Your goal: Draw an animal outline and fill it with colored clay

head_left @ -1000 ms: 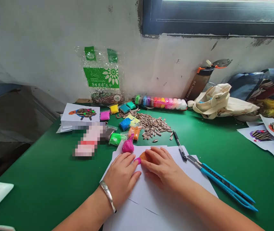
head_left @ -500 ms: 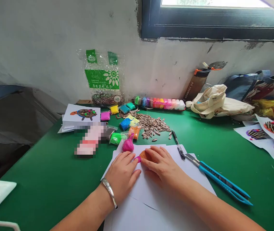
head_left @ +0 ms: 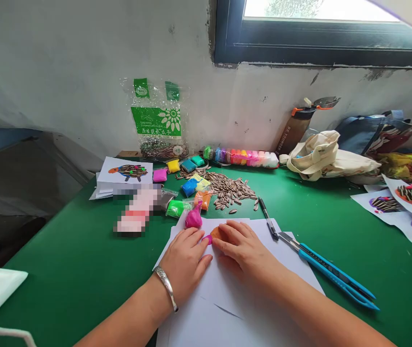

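A small piece of magenta modelling clay (head_left: 208, 239) lies on the white paper (head_left: 206, 318), against the left edge of a flattened orange clay piece (head_left: 217, 233). My left hand (head_left: 187, 255), with a silver bangle at its wrist, lies mostly flat on the paper. Its index fingertip touches the magenta piece and its thumb is apart. My right hand (head_left: 240, 246) has bent fingers over the orange clay, hiding much of it, and its index fingertip meets the magenta piece. Just beyond the left fingers sits a larger magenta clay lump (head_left: 193, 217) in a clear wrapper.
Beyond the paper lie clay packets (head_left: 175, 208) and a pile of sunflower seeds (head_left: 233, 188). A pen (head_left: 268, 219) and a blue-handled craft knife (head_left: 336, 274) lie to the right. Seed-decorated pictures (head_left: 124, 171) rest at both sides. A bottle (head_left: 295, 130) and cloth bag (head_left: 322, 156) stand behind.
The view has tilted slightly upward, so the scene sits a little lower in the picture. My hands and the clay pieces keep nearly the same positions.
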Action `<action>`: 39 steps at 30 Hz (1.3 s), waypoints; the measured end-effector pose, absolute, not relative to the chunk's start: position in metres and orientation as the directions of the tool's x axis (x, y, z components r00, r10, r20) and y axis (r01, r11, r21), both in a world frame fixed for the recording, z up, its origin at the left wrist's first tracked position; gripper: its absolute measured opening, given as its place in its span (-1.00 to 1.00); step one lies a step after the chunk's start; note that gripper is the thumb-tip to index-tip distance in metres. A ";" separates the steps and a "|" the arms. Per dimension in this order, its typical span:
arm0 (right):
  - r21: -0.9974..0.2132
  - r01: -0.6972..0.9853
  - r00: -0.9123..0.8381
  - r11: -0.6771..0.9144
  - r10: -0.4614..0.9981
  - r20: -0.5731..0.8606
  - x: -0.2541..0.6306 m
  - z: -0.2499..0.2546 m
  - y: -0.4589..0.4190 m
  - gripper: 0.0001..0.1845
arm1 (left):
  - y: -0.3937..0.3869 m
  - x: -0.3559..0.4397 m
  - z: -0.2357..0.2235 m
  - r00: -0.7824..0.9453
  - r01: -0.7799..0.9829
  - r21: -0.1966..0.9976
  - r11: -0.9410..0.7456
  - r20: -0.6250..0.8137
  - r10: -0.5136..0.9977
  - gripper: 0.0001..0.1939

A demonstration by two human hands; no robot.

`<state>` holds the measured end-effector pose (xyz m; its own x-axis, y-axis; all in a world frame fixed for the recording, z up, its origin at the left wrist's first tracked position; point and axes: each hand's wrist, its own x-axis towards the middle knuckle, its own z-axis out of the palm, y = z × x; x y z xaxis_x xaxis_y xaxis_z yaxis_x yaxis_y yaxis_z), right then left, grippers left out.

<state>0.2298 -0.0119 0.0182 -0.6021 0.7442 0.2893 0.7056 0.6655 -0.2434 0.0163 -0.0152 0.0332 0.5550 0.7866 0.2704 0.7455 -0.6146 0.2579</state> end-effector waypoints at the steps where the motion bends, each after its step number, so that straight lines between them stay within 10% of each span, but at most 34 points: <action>1: -0.243 0.702 -0.607 0.669 0.741 0.287 0.230 0.018 -0.012 -0.58 | -0.015 0.016 0.033 0.554 0.743 0.258 -0.617 0.279 0.784 -0.69; 39: -0.220 0.750 -0.578 0.624 0.780 0.241 0.208 0.028 -0.013 -0.63 | -0.015 0.008 0.038 0.552 0.760 0.258 -0.597 0.229 0.802 -0.75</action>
<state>0.2076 -0.0135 0.0285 -0.5777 0.7799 0.2408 0.7502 0.6236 -0.2198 0.0081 -0.0154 0.0376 0.5519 0.8020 0.2286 0.7600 -0.5965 0.2581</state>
